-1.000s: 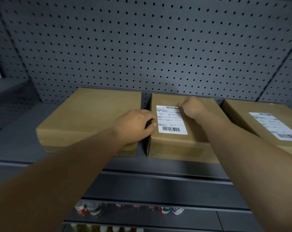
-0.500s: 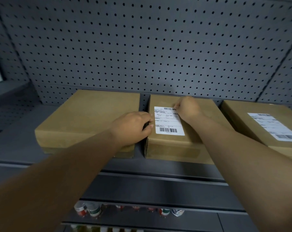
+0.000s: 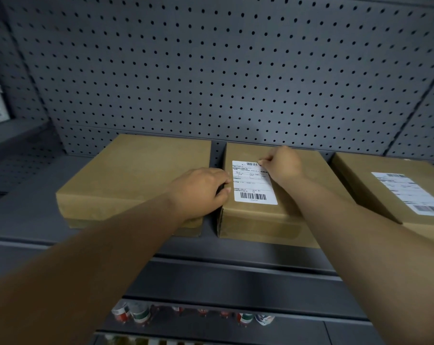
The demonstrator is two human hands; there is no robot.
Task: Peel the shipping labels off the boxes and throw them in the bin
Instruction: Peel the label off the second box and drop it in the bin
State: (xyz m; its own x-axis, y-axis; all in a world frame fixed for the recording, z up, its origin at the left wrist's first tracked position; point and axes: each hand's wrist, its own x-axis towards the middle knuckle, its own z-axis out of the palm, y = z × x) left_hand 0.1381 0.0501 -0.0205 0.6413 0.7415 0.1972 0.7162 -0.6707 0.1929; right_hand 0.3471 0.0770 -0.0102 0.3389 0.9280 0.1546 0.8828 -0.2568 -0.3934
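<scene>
Three brown cardboard boxes are sitting side by side on a grey shelf (image 3: pixel 31 220) in front of a pegboard wall (image 3: pixel 211 70). The person is working on the middle box (image 3: pixel 260 220), which is carrying a white shipping label (image 3: pixel 254 185) on its top face. The right hand (image 3: pixel 283 165) is reaching over the far right corner of that label, its fingers curled in and pinching at the label's corner; whether the corner is lifting clear of the cardboard I cannot tell. The left hand (image 3: pixel 201 190) is resting on the middle box's left edge, its fingers bent down over the gap beside the left box (image 3: pixel 136 175) and gripping the box. The left box is showing a bare top. The right box (image 3: pixel 375 180) is carrying its own label (image 3: pixel 410 192), lying flat. Below the shelf, a row of small containers (image 3: pixel 136 316) is showing on a lower level.
</scene>
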